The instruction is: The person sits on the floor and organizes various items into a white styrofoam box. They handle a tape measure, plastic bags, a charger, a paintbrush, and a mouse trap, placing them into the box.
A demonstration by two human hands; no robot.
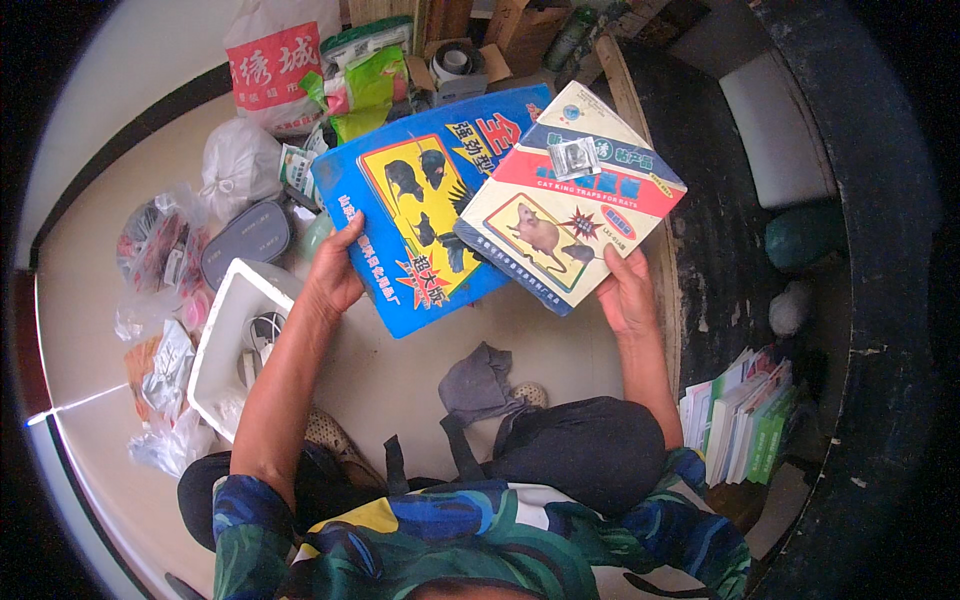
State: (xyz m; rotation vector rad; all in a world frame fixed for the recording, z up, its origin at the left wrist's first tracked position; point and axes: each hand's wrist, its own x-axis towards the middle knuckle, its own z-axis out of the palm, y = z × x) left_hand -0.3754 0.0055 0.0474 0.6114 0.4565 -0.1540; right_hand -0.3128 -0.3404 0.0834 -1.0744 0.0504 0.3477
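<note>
My left hand (337, 274) grips the left edge of a large blue rat glue-trap board (352, 210), its thumb on the face, which shows rats on a yellow panel. A smaller cream and red rat-trap package (517, 184) is in my right hand (628, 289), held by its lower right edge with the thumb on top. The package overlaps the right part of the blue board and hides it. On the package's upper face lies a small clear sachet (576, 157). Both are tilted towards me above the floor.
A white foam box (214, 360) with a cable inside stands left of my left arm. Plastic bags (238, 169) and a grey case (247, 244) lie beyond it. A grey cloth (476, 382) rests on the floor before my knees. Books (739, 424) stand on a dark shelf at right.
</note>
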